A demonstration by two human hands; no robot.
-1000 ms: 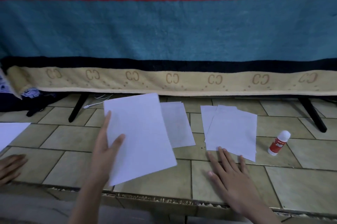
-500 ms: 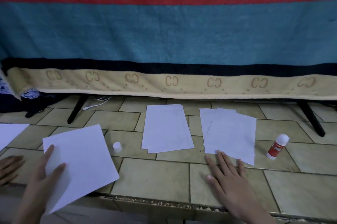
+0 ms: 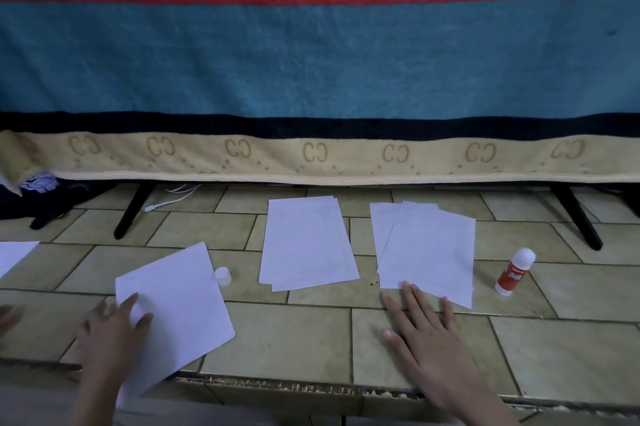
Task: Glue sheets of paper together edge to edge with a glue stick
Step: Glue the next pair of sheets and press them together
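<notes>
Left hand (image 3: 116,332) lies flat on a single sheet (image 3: 176,307), fingers spread and pressing its near-left part down on the tiled top (image 3: 284,339); nothing is curled round the paper, and the sheet's near corner hangs past the table edge. Just beyond that sheet's far-right corner stands one small white cap (image 3: 222,276), touching or almost touching the paper.

Right hand (image 3: 424,332) is flat too, fingers straight, palm on the tiles, its fingertips (image 3: 408,288) resting on the near edge of the right stack (image 3: 429,249). That stack fans out: at least three sheets show, an exact count is not possible. Between the two hands and farther out lies the middle stack (image 3: 306,242), at least two sheets by its offset edges.

To the right of the right hand, well apart, one glue stick (image 3: 514,271) stands with a red label and white top. Far left of the left hand, one more sheet corner (image 3: 14,252) shows at the frame edge, and another hand (image 3: 7,316) peeks in there, blurred.

Behind everything hangs a striped blanket (image 3: 311,61).
</notes>
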